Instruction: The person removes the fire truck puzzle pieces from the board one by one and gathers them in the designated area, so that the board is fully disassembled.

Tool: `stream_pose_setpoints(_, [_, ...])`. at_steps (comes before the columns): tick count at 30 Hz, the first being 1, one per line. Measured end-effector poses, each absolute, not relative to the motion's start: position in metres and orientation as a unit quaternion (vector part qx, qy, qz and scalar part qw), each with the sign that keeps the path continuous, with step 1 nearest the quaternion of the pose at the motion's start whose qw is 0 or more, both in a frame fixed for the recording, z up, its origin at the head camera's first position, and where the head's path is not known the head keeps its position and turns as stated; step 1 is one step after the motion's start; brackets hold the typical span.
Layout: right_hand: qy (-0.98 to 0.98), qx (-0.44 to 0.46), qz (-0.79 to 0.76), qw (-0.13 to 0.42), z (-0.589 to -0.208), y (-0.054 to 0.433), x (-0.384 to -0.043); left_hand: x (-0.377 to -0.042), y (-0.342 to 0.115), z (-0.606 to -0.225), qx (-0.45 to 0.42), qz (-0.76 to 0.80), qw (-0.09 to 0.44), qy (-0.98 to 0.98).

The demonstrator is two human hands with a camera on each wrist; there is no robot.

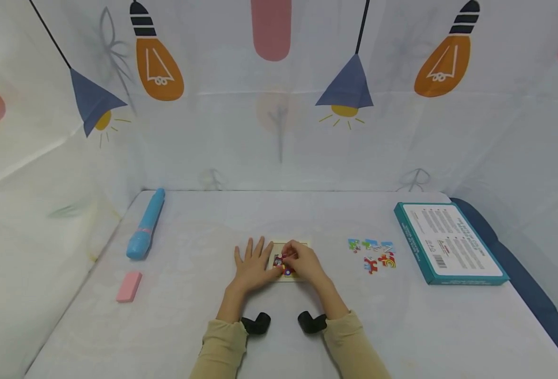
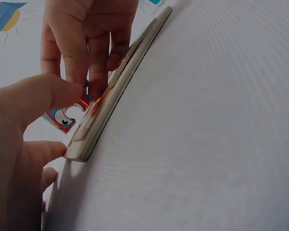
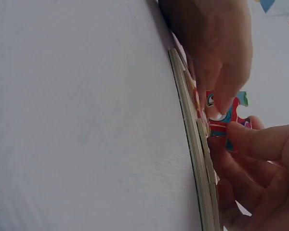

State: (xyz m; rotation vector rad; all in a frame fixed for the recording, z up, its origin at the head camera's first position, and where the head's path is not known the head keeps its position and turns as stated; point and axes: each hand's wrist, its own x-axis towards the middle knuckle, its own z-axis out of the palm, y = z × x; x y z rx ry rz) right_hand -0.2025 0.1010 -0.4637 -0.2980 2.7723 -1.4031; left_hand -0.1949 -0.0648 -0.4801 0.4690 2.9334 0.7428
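A small wooden puzzle board lies on the white table, with colourful pieces in its tray. My left hand rests at the board's left side with fingers spread and thumb reaching over it. My right hand pinches a jigsaw piece between thumb and fingers above the board. That piece is red and blue with a printed eye, and it stands tilted. In the left wrist view, my left thumb is close to the piece; whether it touches cannot be told. The fingers partly hide the tray.
Several loose jigsaw pieces lie right of the board. Farther right is a teal-edged box. On the left are a blue microphone-shaped object and a pink block. Black wrist mounts sit below the hands.
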Motion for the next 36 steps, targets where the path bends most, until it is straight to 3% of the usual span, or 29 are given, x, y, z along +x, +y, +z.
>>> stream_pose_setpoints(13, [0.857, -0.039, -0.513, 0.011, -0.459, 0.118, -0.204, -0.195, -0.064, -0.481, 0.147, 0.241, 0.036, 0.959])
stream_pose_setpoints(20, [0.861, 0.030, -0.507, 0.004, -0.459, 0.148, -0.205, -0.195, -0.064, -0.481, 0.143, 0.243, 0.038, 0.959])
stream_pose_setpoints(29, [0.882, 0.089, -0.461, 0.043, -0.460, 0.195, -0.195, -0.197, -0.064, -0.484, 0.143, 0.242, 0.035, 0.959])
stream_pose_setpoints(36, [0.899, 0.112, -0.422, 0.020, -0.459, 0.227, -0.183, -0.197, -0.064, -0.484, 0.143, 0.237, 0.040, 0.960])
